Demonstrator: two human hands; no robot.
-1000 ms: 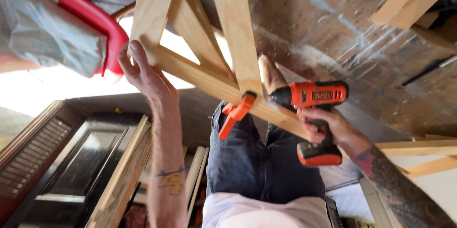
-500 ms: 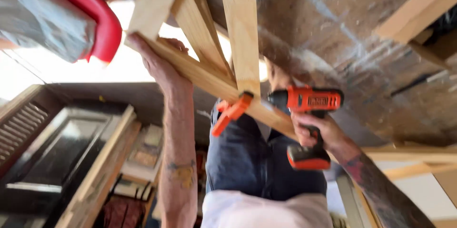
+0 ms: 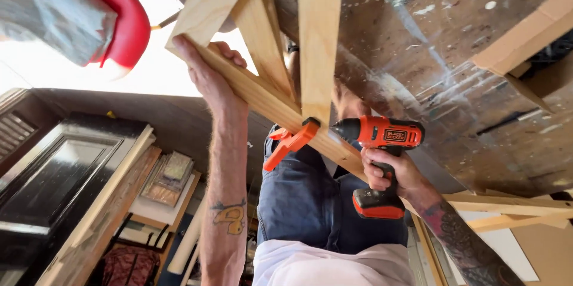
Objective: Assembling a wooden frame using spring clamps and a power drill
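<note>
A frame of pale wooden battens (image 3: 262, 92) stands in front of me. My left hand (image 3: 206, 74) grips the end of its slanted bottom rail, fingers wrapped over the top. My right hand (image 3: 388, 172) is closed round the handle of an orange and black cordless drill (image 3: 382, 143). The drill's nose points left at the joint where an upright batten (image 3: 319, 35) meets the rail. An orange spring clamp (image 3: 292, 141) pinches that same joint, right beside the drill's tip.
A red chair (image 3: 119, 17) with grey plastic wrap is at upper left. A dark paint-spattered floor (image 3: 430, 59) lies behind the frame. A dark panelled door (image 3: 54, 178), loose boards and stacked pictures lie at left. More battens (image 3: 513, 205) lie at right.
The view has shifted slightly; the drill's nose has closed in on the clamped joint. My left hand keeps its grip on the rail.
</note>
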